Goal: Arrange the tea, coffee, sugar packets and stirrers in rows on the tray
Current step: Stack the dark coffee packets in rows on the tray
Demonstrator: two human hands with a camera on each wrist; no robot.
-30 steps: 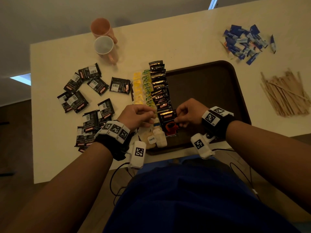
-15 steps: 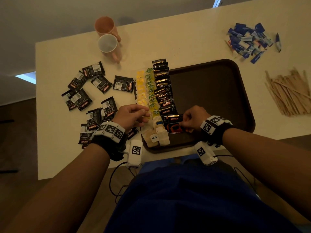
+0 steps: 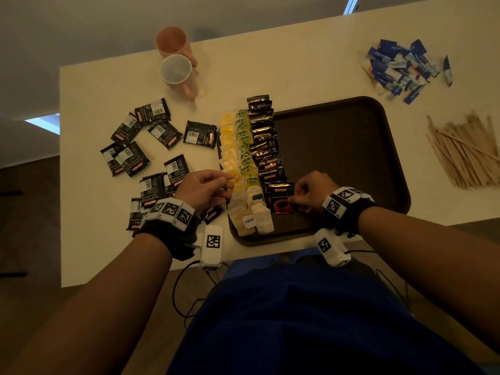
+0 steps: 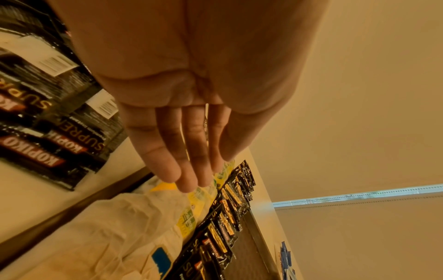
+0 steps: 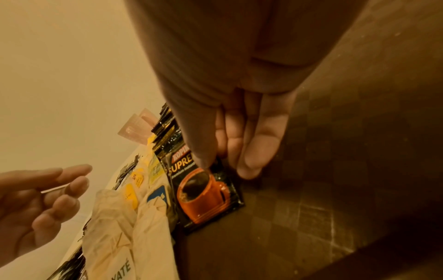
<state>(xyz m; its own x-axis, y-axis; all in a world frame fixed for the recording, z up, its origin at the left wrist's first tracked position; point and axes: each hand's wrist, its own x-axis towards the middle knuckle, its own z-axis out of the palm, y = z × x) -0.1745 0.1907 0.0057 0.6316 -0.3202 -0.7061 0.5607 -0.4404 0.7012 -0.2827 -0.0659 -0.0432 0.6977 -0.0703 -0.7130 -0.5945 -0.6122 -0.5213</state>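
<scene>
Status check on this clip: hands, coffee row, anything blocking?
Left hand open, holds nothing. Right hand pinches the nearest Kopiko sachet, flat on the tray at the row's end. Nothing blocking.

The light is dim and warm, tinting all three views amber, with a pale strip of daylight at a far window. Both wrist views bend strongly at the edges, and the close palms fill them, soft and out of focus.

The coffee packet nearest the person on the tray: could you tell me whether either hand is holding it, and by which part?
The right hand pinches the coffee packet at its right edge, as it lies on the tray. The left hand holds nothing.
</scene>
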